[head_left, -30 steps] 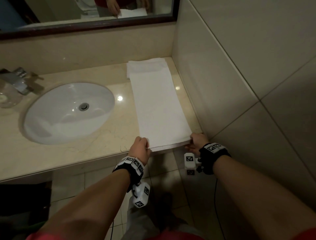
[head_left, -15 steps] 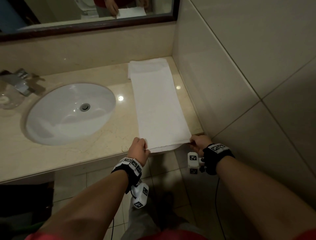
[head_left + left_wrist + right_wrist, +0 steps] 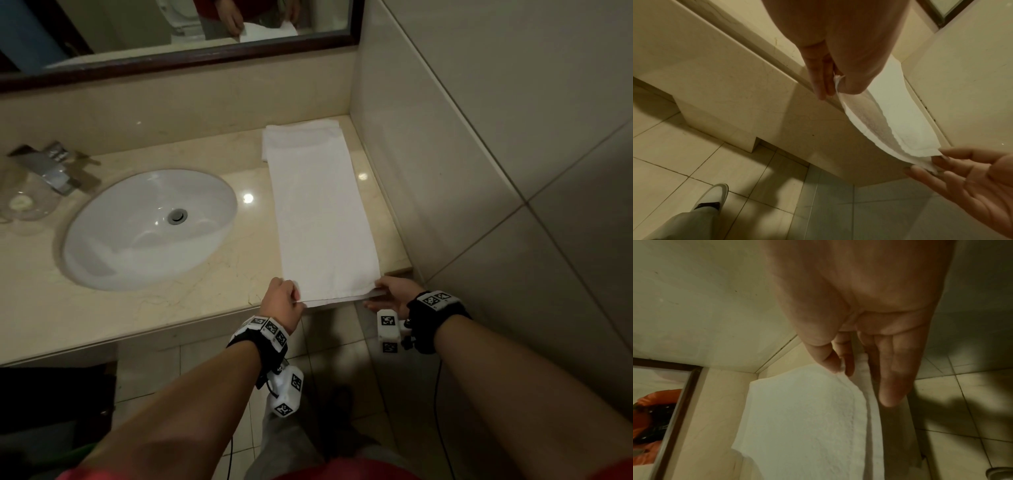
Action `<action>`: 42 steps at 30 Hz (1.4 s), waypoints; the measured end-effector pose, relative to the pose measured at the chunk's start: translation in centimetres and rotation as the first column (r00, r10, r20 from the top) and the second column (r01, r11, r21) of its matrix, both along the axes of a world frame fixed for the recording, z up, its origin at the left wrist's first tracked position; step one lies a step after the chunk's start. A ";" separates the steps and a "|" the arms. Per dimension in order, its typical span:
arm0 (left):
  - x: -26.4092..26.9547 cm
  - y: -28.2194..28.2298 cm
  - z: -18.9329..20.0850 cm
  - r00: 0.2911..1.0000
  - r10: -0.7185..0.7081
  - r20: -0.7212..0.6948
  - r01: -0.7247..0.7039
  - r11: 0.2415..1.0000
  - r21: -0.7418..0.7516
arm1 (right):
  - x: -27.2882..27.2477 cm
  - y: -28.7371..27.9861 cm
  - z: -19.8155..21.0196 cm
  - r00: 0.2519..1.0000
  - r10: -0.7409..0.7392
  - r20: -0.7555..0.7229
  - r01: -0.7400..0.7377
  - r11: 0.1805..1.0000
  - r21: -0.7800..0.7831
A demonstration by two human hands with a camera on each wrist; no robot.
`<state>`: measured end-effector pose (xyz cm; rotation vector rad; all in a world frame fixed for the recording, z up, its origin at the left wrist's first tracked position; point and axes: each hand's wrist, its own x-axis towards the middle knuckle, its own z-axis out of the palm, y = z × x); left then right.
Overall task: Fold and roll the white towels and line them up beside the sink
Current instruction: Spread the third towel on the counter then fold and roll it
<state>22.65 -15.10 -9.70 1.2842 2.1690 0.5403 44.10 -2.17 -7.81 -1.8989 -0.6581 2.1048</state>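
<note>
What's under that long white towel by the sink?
The long towel lies on the marble counter; its far end overlaps another folded towel. Anything else beneath is covered.

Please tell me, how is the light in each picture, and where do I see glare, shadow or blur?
Head view: dim, with two glare spots on the counter beside the white towel, walls bent by the wide lens. Left wrist view: yellowish, shadows on the floor tiles, left hand close and soft. Right wrist view: right hand blurred, finger shadows on the floor.

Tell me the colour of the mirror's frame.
Dark reddish-brown wood; the mirror frame shows best in the head view.
</note>
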 end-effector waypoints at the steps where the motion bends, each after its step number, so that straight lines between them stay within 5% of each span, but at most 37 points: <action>1: 0.0 0.0 0.0 1.000 0.002 0.000 -0.002 1.000 0.002 | 0.0 0.0 -0.1 1.000 -0.016 -0.016 0.016 1.000 -0.002; 9: 0.1 0.5 0.7 0.999 0.038 -0.026 -0.035 0.994 0.107 | 0.4 1.3 0.2 0.968 -0.225 -0.108 0.243 0.947 0.208; 15: 0.9 0.0 0.0 0.999 -0.042 -0.005 0.042 0.999 0.016 | 2.4 -0.4 -2.6 0.990 0.025 0.141 -0.054 0.977 0.208; 24: 0.8 -0.6 -0.2 0.989 -0.135 -0.054 0.136 0.990 0.023 | 2.5 -0.9 -1.4 0.984 -0.120 0.131 0.090 0.972 0.218; 42: 1.1 -1.5 0.5 0.903 -0.353 -0.244 0.366 0.930 0.010 | 2.9 -1.3 -1.0 0.979 -0.145 0.145 0.108 0.966 0.237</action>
